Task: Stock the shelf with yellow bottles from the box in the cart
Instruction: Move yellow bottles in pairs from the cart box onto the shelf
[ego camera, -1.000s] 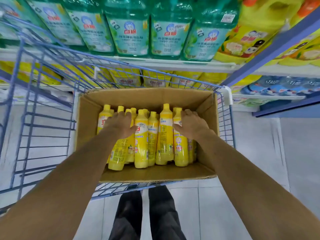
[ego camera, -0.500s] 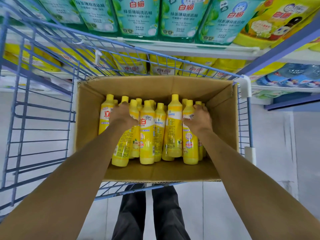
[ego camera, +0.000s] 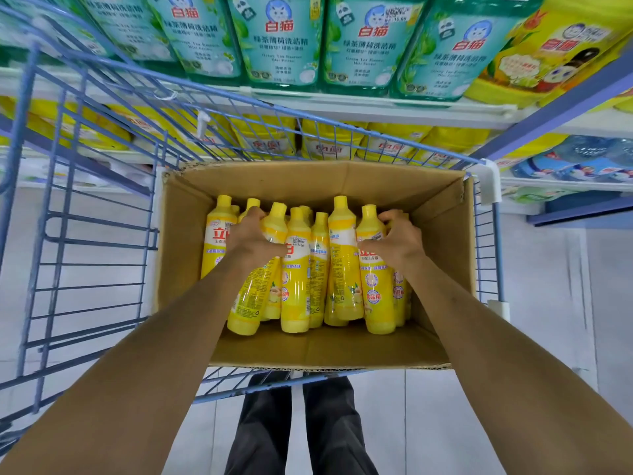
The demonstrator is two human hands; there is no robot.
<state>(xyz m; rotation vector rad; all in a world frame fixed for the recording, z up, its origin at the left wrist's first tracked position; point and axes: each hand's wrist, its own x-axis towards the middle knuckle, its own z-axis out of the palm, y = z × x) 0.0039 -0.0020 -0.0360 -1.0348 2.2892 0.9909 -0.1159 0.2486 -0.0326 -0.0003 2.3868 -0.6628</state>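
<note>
An open cardboard box [ego camera: 442, 234] sits in a blue wire cart [ego camera: 85, 234]. Several yellow bottles [ego camera: 342, 262] with yellow caps stand upright in its far half. My left hand [ego camera: 251, 240] is wrapped around the upper part of a yellow bottle [ego camera: 251, 296] in the left group, fingers curled over its shoulder. My right hand [ego camera: 397, 240] grips the neck area of a yellow bottle [ego camera: 375, 289] at the right side of the group. Both bottles still stand among the others.
Behind the cart runs a shelf [ego camera: 342, 104] with large green refill packs [ego camera: 281, 39] on top and yellow packs [ego camera: 329, 145] below. A blue upright [ego camera: 561, 108] crosses at right. My dark trousers [ego camera: 298, 423] and tiled floor [ego camera: 548, 337] show under the cart.
Both hands have closed tighter on their bottles. The view has tilted and drawn closer to the box and shelf.
</note>
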